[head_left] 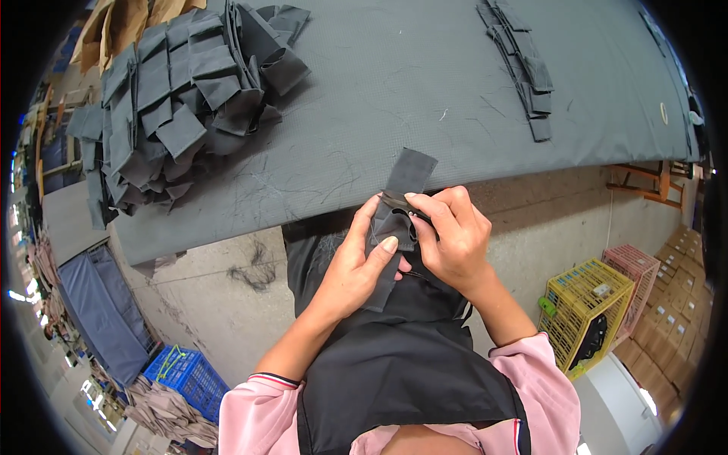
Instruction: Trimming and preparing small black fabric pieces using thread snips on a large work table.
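My left hand pinches a dark grey fabric strip between thumb and fingers, just off the near edge of the table. The strip's upper end stretches over the table edge, and its lower part hangs down over my black apron. In my right hand are small dark thread snips, their tip pointing left against the strip near my left fingertips. My right fingers partly hide the snips' handle.
A large heap of folded dark grey fabric pieces lies on the table's left, beside brown paper. A narrow row of similar pieces lies at the right. Loose threads litter the tabletop. Yellow and blue crates stand below.
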Motion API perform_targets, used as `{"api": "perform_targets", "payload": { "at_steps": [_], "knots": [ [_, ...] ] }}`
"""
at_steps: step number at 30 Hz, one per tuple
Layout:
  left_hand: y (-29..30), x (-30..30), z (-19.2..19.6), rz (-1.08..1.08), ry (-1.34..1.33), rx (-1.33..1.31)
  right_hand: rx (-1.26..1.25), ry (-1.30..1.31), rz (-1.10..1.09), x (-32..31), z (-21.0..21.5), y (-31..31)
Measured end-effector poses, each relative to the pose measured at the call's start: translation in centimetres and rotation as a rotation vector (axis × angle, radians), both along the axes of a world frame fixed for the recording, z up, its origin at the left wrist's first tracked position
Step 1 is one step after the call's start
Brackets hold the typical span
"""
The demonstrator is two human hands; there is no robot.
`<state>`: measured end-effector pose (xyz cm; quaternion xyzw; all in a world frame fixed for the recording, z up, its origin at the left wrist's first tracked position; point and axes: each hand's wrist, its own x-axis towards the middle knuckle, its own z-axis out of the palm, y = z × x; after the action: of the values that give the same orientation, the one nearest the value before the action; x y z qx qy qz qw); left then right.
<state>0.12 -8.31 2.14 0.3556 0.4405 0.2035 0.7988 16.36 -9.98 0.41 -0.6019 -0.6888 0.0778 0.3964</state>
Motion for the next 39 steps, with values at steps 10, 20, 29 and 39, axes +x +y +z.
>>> {"api": "perform_targets", "payload": {
  "at_steps": [10, 20, 29, 39],
  "knots": [
    [-0.2, 0.2, -0.4, 0.029, 0.019, 0.042, -0.046, 0.114, -0.078, -0.4, 0.3, -0.4],
    [0.5, -0.1, 0.2, 0.080, -0.210, -0.169, -0.202, 0.420, -0.130, -0.3, 0.1, -0.5],
    [1.4, -0.1, 0.0, 0.171, -0.222, -0.230, -0.274, 0.647, -0.213, 1.1, -1.1, -1.0],
    [5.3, 0.4, -0.4, 0.351, -0.207, -0.074, -0.294, 0.374, 0.018, 0.3, 1.5, -4.6]
  ]
}}
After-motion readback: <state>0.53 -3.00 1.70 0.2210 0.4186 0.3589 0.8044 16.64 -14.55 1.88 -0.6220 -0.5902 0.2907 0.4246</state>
